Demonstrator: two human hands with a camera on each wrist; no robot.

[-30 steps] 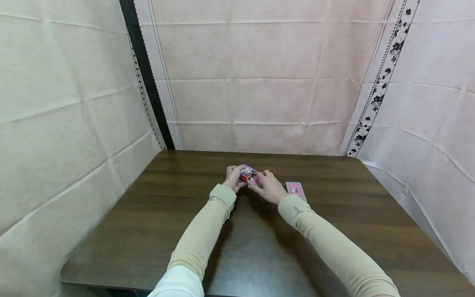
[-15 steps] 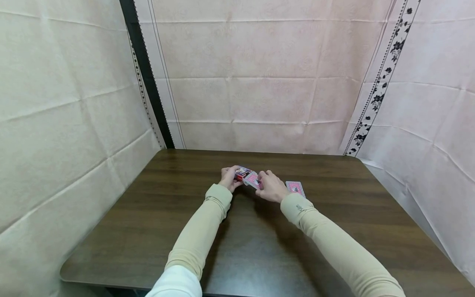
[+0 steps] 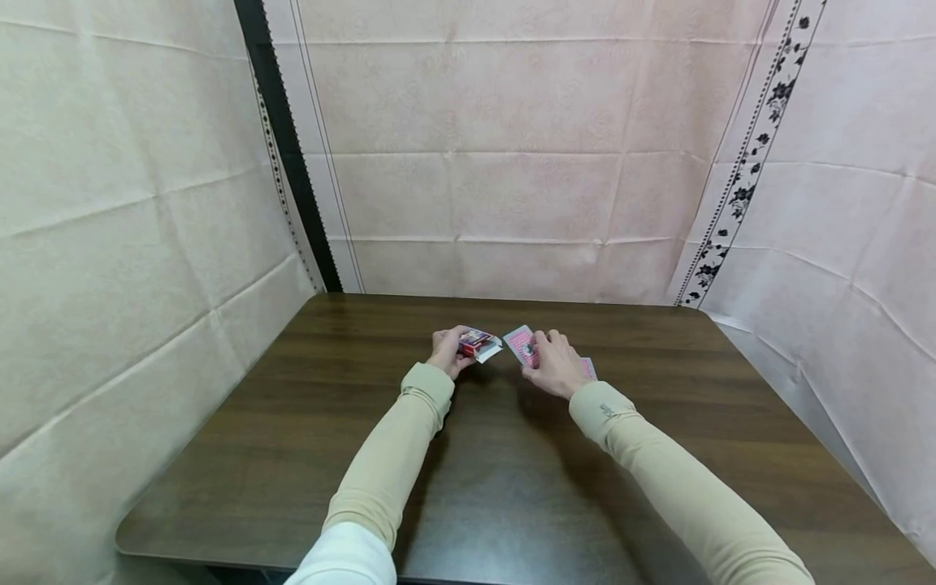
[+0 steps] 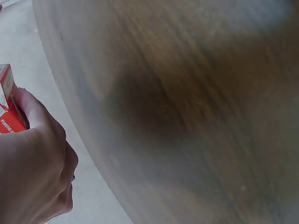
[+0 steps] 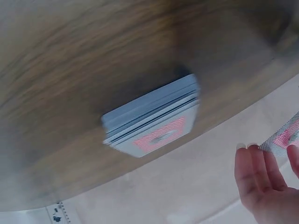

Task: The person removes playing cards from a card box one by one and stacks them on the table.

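My left hand (image 3: 448,351) grips a small red and dark-blue card box (image 3: 475,342) above the table; its white flap stands open toward the right. The left wrist view shows the same card box (image 4: 11,119) at the left edge, thumb along its side. My right hand (image 3: 557,364) pinches a playing card (image 3: 521,344) with a pink patterned back, just right of the box. In the right wrist view the card (image 5: 285,137) sits between thumb and fingers. A stack of pink-backed cards (image 5: 156,123) lies on the table beside the right hand, partly hidden by it in the head view (image 3: 589,368).
The brown wooden table (image 3: 307,455) has rounded corners. Pale creased cloth (image 3: 526,195) hangs behind it and on both sides. A dark strip (image 3: 292,146) runs down the back left corner, and a floral border (image 3: 742,187) down the right.
The pink-backed card has come out of the box in my right hand, which has moved right. My left hand has shifted slightly left with the box.
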